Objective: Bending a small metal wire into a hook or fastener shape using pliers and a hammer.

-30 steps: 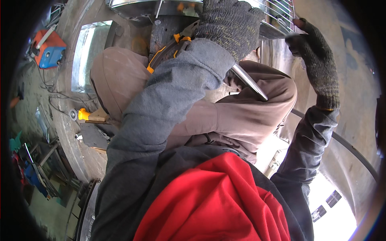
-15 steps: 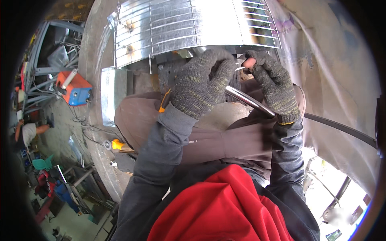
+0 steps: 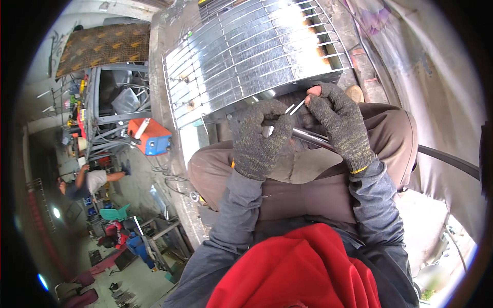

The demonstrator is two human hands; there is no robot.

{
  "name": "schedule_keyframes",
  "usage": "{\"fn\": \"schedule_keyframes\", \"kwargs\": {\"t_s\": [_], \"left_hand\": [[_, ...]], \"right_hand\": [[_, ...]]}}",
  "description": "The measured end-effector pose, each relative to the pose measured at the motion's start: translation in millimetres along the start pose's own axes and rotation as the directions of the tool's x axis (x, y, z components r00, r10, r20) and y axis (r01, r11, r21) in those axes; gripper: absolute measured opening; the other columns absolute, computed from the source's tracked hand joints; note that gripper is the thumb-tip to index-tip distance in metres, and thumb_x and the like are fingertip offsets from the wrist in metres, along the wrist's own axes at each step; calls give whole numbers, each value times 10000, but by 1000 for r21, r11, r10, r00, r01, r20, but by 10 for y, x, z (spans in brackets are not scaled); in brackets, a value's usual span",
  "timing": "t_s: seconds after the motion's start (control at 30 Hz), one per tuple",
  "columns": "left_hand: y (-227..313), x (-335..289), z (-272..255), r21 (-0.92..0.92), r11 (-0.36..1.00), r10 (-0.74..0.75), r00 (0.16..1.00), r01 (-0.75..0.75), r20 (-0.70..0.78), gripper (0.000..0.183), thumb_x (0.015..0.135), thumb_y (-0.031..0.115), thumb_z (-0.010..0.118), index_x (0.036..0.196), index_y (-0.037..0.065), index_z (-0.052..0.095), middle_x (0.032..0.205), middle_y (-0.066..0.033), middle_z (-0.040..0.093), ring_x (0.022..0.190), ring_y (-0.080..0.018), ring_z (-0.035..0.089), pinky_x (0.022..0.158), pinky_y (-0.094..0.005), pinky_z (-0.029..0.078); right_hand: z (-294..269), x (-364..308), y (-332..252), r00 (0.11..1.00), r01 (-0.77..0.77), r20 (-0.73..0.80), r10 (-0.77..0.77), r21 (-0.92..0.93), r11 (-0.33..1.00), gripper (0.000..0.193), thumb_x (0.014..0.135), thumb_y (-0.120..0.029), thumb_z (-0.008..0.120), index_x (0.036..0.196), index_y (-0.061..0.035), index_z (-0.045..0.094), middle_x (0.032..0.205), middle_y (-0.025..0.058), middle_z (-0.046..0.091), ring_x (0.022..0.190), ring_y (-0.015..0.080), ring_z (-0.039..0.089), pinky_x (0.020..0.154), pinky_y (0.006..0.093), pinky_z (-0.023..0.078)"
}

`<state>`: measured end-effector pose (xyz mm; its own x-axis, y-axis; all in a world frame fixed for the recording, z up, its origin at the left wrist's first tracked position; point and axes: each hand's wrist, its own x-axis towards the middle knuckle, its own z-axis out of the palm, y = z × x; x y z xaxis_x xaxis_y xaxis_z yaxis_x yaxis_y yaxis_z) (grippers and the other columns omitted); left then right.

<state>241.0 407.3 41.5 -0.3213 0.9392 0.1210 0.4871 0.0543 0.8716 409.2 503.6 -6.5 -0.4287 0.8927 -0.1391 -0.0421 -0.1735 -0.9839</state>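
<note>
Both my hands wear dark grey knitted gloves, with some bare fingertip showing on the right one. My left hand point(image 3: 261, 139) is closed, thumb against curled fingers, and a short pale tip pokes out at its fingertips. My right hand point(image 3: 339, 127) pinches a thin pale rod point(image 3: 297, 107) that slants toward the left fingertips. Whether the two pale pieces are joined, I cannot tell. Below the hands a shiny metal tube point(image 3: 312, 137) runs across my lap; its left end is hidden by the left hand. Just beyond lies a sheet-metal box point(image 3: 257, 46) under a wire grille point(image 3: 232, 47).
Left of my crossed legs, an orange and blue machine point(image 3: 150, 137) with cables stands on the floor. Metal frames point(image 3: 97, 102) and a green plastic chair point(image 3: 115, 213) are farther left, near another person point(image 3: 92, 180). A grey sheet point(image 3: 436, 97) hangs at the right.
The view has swung, so the grille and box sit tilted and more of the left side shows. My hands stay close together; the thin pale rod between them shows more plainly.
</note>
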Motion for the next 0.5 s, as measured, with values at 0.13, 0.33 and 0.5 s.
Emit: {"fn": "schedule_keyframes", "kwargs": {"t_s": [0.13,0.33,0.5], "left_hand": [[-69,-104,141,45,999,24,997,-21,-68,242,921,26,777,1139,28,672,1053,-57,698,918,-141,666,800,-301,552],[-158,-258,249,-63,981,-191,971,184,-141,219,905,70,813,1079,44,682,998,-49,678,858,-129,639,781,-292,528],[-201,-268,253,-96,969,-240,964,230,-116,203,907,82,815,1048,40,675,972,-35,663,826,-120,606,755,-296,510]], "right_hand": [[5,-4,11,998,-22,66,4,274,961,253,1025,-105,702,1252,3,685,1112,40,728,1013,95,683,885,238,552],[80,-26,7,987,-119,146,70,356,927,282,1023,-117,708,1274,10,688,1130,43,736,1026,91,683,898,242,553],[167,-23,47,985,-138,151,83,404,904,302,1023,-137,711,1287,8,687,1132,50,744,1035,97,682,905,249,552]]}}
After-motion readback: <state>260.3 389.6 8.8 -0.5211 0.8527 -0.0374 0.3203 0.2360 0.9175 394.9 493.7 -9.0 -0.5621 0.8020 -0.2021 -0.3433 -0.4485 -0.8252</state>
